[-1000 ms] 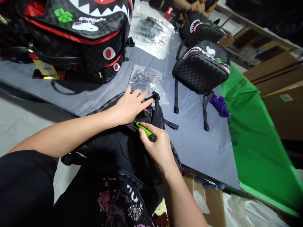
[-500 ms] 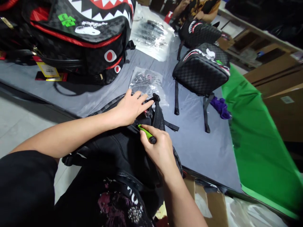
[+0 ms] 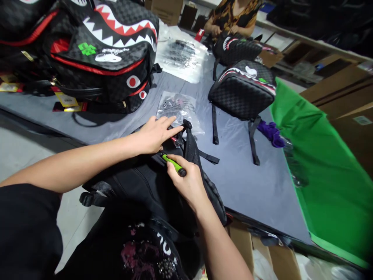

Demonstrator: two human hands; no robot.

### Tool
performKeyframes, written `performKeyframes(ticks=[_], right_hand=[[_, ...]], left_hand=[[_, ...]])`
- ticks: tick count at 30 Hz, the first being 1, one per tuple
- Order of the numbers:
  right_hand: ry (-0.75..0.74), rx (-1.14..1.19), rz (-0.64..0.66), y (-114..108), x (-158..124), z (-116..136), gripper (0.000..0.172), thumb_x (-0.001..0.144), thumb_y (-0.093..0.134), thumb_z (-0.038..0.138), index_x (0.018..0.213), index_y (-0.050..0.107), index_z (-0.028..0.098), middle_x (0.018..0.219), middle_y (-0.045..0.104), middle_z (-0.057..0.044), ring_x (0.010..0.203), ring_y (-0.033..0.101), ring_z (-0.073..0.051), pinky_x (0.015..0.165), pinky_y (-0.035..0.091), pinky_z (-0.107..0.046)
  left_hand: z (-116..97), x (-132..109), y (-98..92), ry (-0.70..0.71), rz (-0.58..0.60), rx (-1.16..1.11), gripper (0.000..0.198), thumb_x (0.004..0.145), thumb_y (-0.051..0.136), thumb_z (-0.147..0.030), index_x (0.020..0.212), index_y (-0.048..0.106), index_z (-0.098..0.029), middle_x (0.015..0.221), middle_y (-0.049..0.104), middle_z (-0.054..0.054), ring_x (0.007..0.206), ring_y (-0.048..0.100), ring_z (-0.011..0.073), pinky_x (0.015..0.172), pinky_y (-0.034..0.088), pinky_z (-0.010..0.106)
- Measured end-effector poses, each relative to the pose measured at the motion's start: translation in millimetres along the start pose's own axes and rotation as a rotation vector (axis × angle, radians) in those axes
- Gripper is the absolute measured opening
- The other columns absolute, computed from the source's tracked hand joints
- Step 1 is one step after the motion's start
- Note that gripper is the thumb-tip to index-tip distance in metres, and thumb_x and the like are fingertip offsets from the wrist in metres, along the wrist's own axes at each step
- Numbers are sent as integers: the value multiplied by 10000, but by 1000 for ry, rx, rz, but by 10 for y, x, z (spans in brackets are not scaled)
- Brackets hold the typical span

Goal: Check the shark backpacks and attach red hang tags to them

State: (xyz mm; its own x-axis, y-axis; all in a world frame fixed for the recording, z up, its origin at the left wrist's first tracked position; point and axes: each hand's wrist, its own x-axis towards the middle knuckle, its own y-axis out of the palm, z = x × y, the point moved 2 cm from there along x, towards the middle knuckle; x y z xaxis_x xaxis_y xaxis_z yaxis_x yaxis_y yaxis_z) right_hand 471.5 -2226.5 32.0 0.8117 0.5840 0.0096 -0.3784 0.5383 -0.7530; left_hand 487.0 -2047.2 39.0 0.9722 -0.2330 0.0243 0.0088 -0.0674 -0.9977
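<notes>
A black backpack point(image 3: 145, 182) lies at the near edge of the table, its padded back and straps turned up. My left hand point(image 3: 154, 134) rests on its upper part with the fingers stretched out, holding nothing. In my right hand point(image 3: 188, 181) is a slim green-handled tool point(image 3: 174, 165) with a black end. Its dark tip points at the backpack beside my left hand; the exact working end is too small to make out. Close to my left fingers is a small red item point(image 3: 175, 141) by the strap. Just beyond, a clear plastic bag point(image 3: 177, 109) holds small dark pieces.
Large shark-mouth backpacks point(image 3: 116, 58) with tags stand at the left. Smaller checkered backpacks point(image 3: 241, 93) sit at the right, near a purple cloth point(image 3: 271, 134). Green sheeting point(image 3: 329, 175) hangs along the table's right side. Across the table, another person point(image 3: 233, 19) handles a bag.
The view has shifted slightly, showing more of the far side. My right hand and the green tool sit a little further left in view; both hands stay on the backpack.
</notes>
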Motion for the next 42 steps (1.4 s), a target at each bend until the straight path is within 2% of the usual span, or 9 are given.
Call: performKeyframes(ticks=[5,10,13,18,22,26,33,38,42], right_hand=[[-138,-27,-65,28,-108,114,223,889,568,269,1047,724,241,992,775,-18,844,717,-208,851,483,-357],[-296,88,-3,113,-240,288,200,870,581,220,995,736,230,962,780,-7,796,710,-172,825,458,-336],[-321,107,4,141,-265,284,204,866,583,210,996,739,220,949,782,-10,773,707,-173,807,454,-338],[-324,107,-18,169,-253,211,209,870,585,219,1017,735,222,968,780,-15,783,710,-180,808,455,-335],[-337,96,-28,213,-257,203,200,871,590,227,1015,728,225,970,780,-15,814,717,-189,819,444,-339],[-355,85,-37,265,-254,211,209,879,580,228,1033,720,219,976,779,-16,813,717,-190,819,444,-340],[-355,49,-83,324,-206,139,215,894,571,230,1062,705,218,1018,772,-17,841,713,-191,827,451,-336],[-372,-78,-126,343,-158,87,225,895,574,235,1076,699,187,976,774,-46,784,710,-207,786,459,-352],[-366,-65,-141,330,-150,59,240,909,562,255,1099,693,193,995,771,-48,798,709,-208,785,461,-357]], left_hand=[[216,-185,-172,-95,164,-113,1063,740,738,-469,1569,98,-287,1634,136,168,1412,330,342,1030,403,390],[127,-302,-254,-169,254,-59,1136,697,756,-356,1569,31,-302,1634,100,173,1377,378,355,987,454,380],[92,-301,-192,-240,262,7,1086,726,706,-250,1568,22,-300,1620,119,174,1333,424,351,961,473,384],[149,-345,-120,-195,221,-1,1088,775,684,-264,1555,-70,-342,1616,142,131,1368,383,330,1004,446,383],[119,-439,-167,-216,241,-50,1322,680,807,-441,1524,-204,-337,1644,-34,162,1419,287,383,1019,440,422],[16,-448,-177,-310,244,55,1435,597,881,-391,1531,-204,-294,1633,-80,210,1360,350,411,973,478,439],[42,-441,-20,-279,168,83,1253,722,774,-279,1542,-174,-289,1589,191,187,1252,453,342,934,498,397],[98,-514,27,-255,116,43,1089,806,663,-233,1548,-129,-331,1638,87,146,1324,414,342,945,487,397],[132,-552,-71,-312,183,-65,1118,794,636,-173,1534,-187,-327,1650,-69,154,1379,404,322,958,475,347]])
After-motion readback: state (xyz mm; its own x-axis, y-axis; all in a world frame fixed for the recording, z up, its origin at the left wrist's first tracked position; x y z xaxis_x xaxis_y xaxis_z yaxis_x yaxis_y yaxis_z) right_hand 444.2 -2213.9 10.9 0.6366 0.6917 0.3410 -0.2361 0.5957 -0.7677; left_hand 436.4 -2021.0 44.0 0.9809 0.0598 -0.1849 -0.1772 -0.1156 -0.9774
